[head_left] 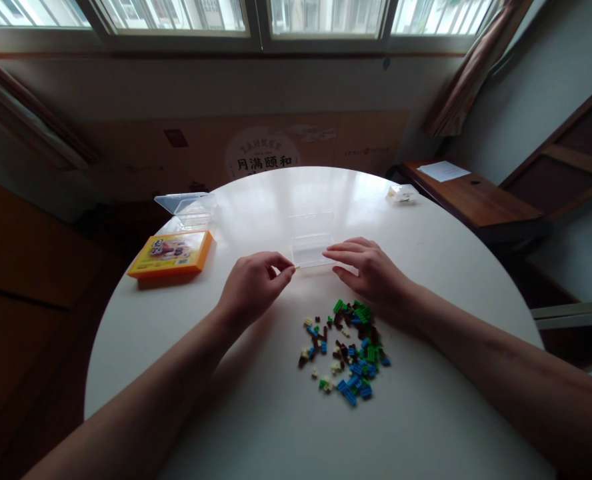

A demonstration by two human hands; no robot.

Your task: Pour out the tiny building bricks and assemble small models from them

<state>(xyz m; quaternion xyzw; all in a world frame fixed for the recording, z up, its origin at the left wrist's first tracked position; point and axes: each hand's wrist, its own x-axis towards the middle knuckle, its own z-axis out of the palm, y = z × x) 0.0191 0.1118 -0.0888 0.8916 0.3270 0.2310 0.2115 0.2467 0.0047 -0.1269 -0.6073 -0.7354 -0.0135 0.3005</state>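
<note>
Bright windows [326,17] above a dim wall [276,87], curtains [470,73] at both sides.

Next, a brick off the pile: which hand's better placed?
Right hand, probably: it is closer to the brick pile and open, with nothing visibly gripped. The left hand appears to pinch a small yellowish piece by the near-left corner of the clear box.

The place looks like a room in a home. A wide window [323,20] fills twelve o'clock, with household curtains at ten [26,110] and two o'clock [469,73]. Below the glass, a printed cardboard panel [321,137] stands against the wall. A small wooden desk [481,197] sits between two and three, brown panelling [16,287] at nine, and a round white tabletop [256,407] at the centre.
</note>
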